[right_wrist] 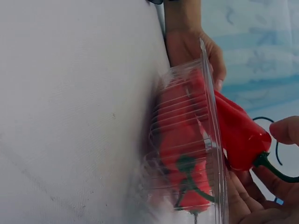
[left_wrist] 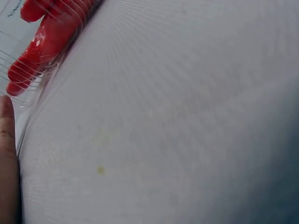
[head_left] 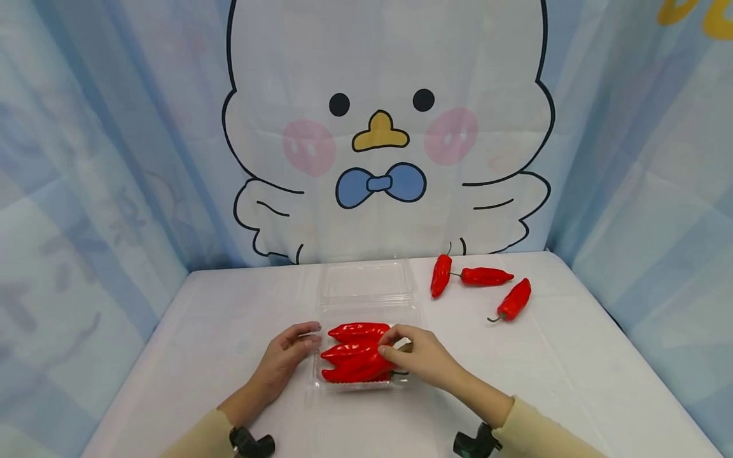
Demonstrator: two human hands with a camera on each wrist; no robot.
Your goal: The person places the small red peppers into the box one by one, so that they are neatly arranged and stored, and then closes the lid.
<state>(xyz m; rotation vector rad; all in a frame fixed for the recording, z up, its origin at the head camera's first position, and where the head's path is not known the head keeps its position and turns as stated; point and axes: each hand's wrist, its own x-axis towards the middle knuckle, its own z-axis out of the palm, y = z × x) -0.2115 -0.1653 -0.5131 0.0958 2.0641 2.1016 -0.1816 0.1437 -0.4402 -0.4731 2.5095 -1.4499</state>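
A clear plastic clamshell box [head_left: 366, 313] stands on the table with its lid folded back. Several red peppers [head_left: 350, 369] lie in it, tips to the left and green stems to the right. My right hand [head_left: 426, 359] holds one red pepper [right_wrist: 240, 133] near its stem end, the thumb on one side and the fingers on the other. That pepper lies over the others, partly above the box rim. At the box's left wall is my left hand [head_left: 283, 356], fingers relaxed, fingertips right at the rim.
Three more red peppers lie at the back right: an upright-lying one [head_left: 441, 276], a sideways one [head_left: 485, 276] and a slanted one [head_left: 515, 300]. The open lid [head_left: 366, 280] extends behind the box. A printed curtain [head_left: 378, 222] hangs behind the white table [head_left: 240, 305].
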